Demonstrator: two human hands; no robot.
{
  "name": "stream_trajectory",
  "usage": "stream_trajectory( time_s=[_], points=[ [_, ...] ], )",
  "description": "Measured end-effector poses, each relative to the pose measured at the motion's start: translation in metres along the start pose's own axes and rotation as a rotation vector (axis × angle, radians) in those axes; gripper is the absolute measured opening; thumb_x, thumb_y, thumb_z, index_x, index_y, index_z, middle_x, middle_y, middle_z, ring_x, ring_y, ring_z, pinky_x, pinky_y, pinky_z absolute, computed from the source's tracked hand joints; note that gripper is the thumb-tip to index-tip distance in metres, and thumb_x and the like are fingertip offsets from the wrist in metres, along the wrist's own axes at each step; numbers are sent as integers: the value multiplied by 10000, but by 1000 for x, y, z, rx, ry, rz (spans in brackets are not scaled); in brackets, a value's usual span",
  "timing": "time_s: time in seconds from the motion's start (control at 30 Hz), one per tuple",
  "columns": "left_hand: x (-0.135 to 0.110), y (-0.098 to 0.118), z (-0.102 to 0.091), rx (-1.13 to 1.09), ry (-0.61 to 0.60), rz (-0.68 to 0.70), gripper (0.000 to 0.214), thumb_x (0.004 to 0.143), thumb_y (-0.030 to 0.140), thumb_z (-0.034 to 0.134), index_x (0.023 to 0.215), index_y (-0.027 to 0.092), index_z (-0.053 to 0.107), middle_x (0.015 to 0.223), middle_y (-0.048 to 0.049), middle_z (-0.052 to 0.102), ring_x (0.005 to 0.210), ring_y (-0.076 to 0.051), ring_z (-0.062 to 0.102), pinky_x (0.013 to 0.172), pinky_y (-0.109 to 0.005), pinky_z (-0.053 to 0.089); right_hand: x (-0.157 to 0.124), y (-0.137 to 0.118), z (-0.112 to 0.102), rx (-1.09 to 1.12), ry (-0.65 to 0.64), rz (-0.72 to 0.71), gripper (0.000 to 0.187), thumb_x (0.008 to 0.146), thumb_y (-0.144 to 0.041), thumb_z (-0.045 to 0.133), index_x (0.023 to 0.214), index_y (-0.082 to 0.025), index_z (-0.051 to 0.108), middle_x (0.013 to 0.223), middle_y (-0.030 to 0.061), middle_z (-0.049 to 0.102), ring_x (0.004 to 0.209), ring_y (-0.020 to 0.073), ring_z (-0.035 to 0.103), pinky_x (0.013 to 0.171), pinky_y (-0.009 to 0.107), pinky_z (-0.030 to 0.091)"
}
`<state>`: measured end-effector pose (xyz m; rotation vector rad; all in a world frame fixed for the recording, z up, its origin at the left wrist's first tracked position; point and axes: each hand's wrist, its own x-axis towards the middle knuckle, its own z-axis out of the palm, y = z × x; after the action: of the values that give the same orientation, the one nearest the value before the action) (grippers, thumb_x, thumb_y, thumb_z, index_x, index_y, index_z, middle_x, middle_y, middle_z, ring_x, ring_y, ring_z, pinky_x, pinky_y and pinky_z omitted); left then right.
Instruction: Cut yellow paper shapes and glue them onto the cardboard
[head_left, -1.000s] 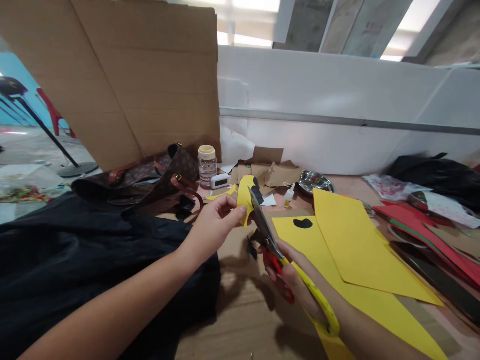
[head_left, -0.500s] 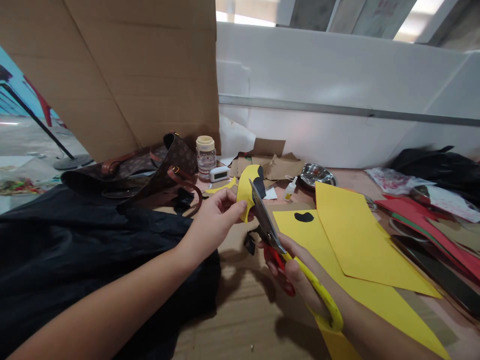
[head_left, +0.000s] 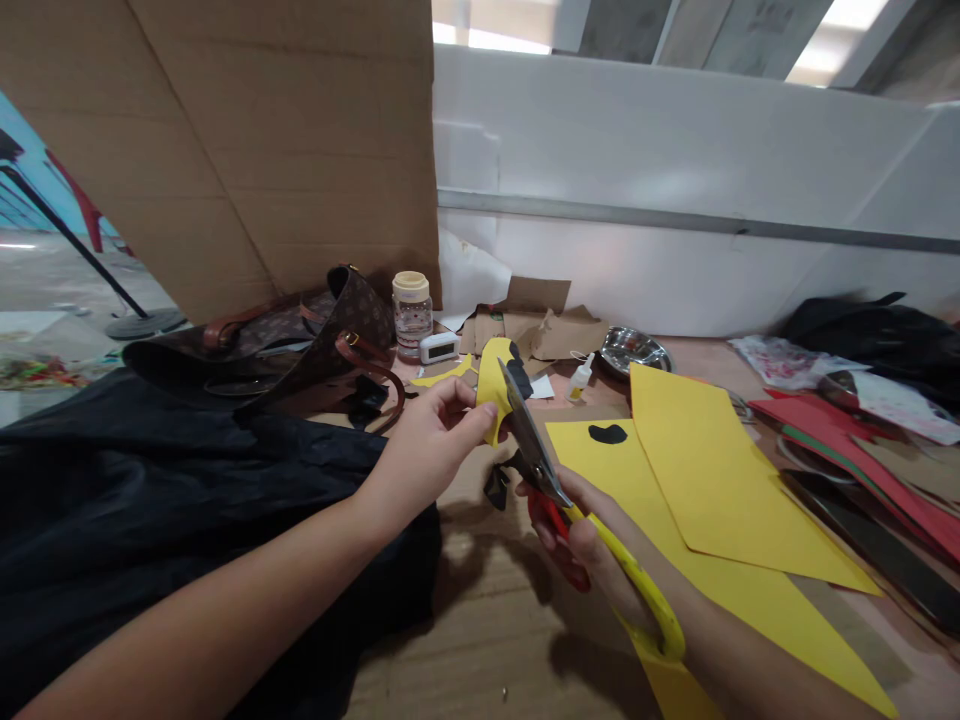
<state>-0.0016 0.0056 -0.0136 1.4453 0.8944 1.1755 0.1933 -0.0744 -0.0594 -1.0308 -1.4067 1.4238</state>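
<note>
Between thumb and fingers, my left hand pinches a curved piece of yellow paper with a black patch on its right side. My right hand grips scissors that have one red and one yellow handle. The blades point up and left and lie against the right edge of the paper; I cannot tell how far apart they are. Just below the paper, black scraps rest on the cardboard. A small black cut-out lies on a yellow sheet to the right.
A brown handbag and dark cloth occupy the left. Behind my hands stand a jar, a white digital device, a glue bottle and a metal bowl. Rightward are another yellow sheet, red sheets and a phone.
The yellow piece has turned and dipped slightly at its top, nearer the scissor blades. Both hands stay in almost the same place.
</note>
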Motion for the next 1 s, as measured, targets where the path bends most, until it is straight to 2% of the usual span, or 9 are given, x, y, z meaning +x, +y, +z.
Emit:
stream_trajectory(
  time_s=[0.2, 0.43, 0.77, 1.0],
  points=[
    [0, 0, 1, -4, -9, 1, 265, 845, 408, 681, 768, 206, 528, 772, -9, 665, 758, -182, 668, 725, -312, 500, 0, -1, 0, 2, -19, 5, 780, 779, -854, 598, 1179, -185, 593, 717, -29, 487, 559, 104, 364, 523, 267, 274],
    [-1, 0, 1, 2, -6, 16, 246, 847, 390, 683, 771, 199, 548, 770, -4, 656, 744, -168, 646, 717, -302, 492, 0, -4, 1, -21, 10, -2, 809, 752, -875, 603, 1147, -169, 609, 741, -20, 465, 587, 105, 360, 533, 259, 318],
    [-1, 2, 0, -4, -14, 6, 247, 861, 391, 670, 769, 205, 537, 789, -8, 675, 777, -183, 671, 743, -314, 508, -3, -12, 0, -54, -30, -17, 778, 801, -846, 583, 1204, -180, 603, 692, -31, 451, 553, 101, 291, 484, 248, 221],
    [-2, 0, 0, 18, -10, -2, 264, 871, 405, 669, 772, 204, 530, 814, -29, 702, 799, -196, 677, 765, -337, 519, -6, -14, 2, -67, -23, -21, 771, 821, -825, 584, 1236, -175, 602, 729, -38, 455, 499, 71, 274, 423, 235, 227]
  ],
)
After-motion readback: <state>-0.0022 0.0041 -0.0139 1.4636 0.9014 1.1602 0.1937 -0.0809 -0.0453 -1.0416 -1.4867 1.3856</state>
